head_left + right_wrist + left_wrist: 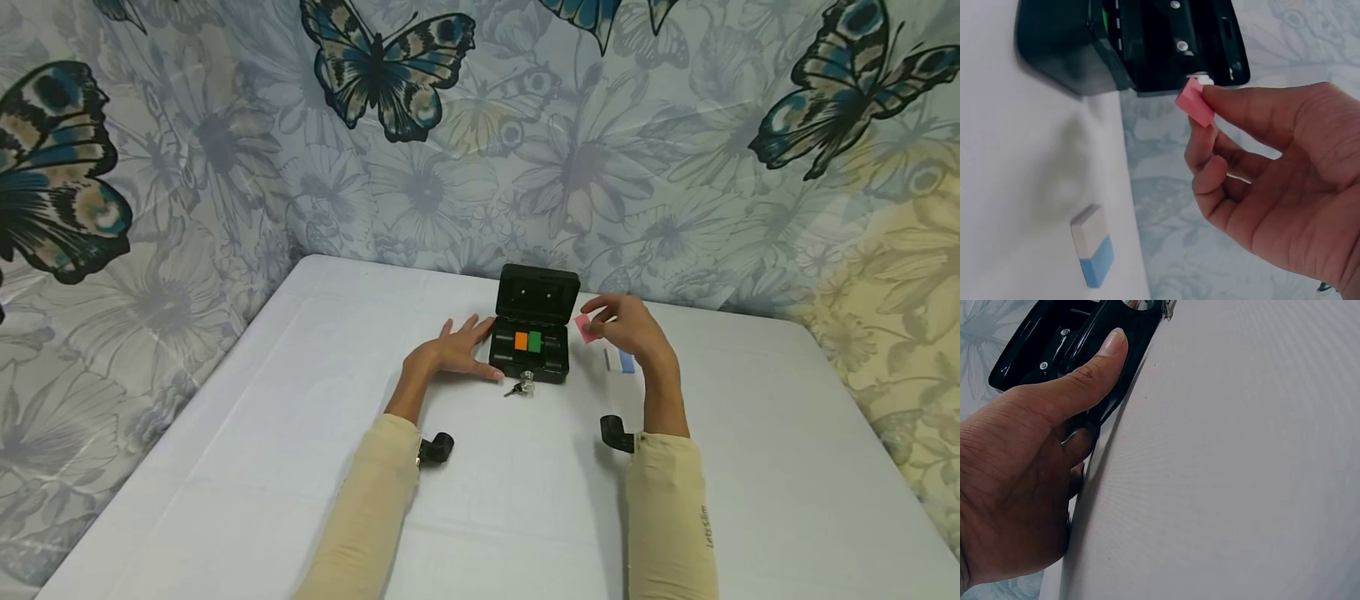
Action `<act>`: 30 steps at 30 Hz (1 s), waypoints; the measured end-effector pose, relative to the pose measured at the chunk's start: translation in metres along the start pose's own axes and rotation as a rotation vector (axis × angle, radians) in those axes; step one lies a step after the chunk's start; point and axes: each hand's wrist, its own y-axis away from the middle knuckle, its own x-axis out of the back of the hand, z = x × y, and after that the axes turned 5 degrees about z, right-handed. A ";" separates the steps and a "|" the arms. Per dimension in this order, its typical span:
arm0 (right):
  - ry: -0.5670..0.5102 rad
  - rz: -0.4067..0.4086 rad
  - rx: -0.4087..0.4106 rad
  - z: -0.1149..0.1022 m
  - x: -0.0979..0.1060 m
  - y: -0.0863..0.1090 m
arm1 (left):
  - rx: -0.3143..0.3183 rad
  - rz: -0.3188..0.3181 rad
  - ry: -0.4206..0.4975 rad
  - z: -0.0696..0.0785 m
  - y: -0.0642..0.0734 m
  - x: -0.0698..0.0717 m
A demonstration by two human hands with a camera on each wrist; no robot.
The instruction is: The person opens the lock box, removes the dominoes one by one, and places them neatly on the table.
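Observation:
A black lockbox stands at the back of the table with its lid raised. Inside it lie an orange block and a green block. My left hand rests at the box's left side, fingers spread, with the thumb along its front corner. To the right of the box, my right hand pinches a pink eraser between thumb and fingertips, raised above the tabletop. Below that hand a white and blue eraser lies on the table.
Small keys hang at the lock on the box's front. The white-covered table meets a butterfly-patterned cloth wall just behind the box. Black wrist cameras stick out inward from both sleeves.

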 end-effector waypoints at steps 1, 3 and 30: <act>-0.002 0.004 -0.004 0.001 0.001 0.001 | 0.001 -0.001 -0.005 0.000 0.000 0.000; -0.012 0.010 -0.018 0.005 0.003 0.002 | -0.001 0.002 0.002 -0.001 0.000 0.000; 0.106 0.075 -0.186 0.045 0.031 0.022 | -0.024 0.015 -0.001 0.000 0.000 0.001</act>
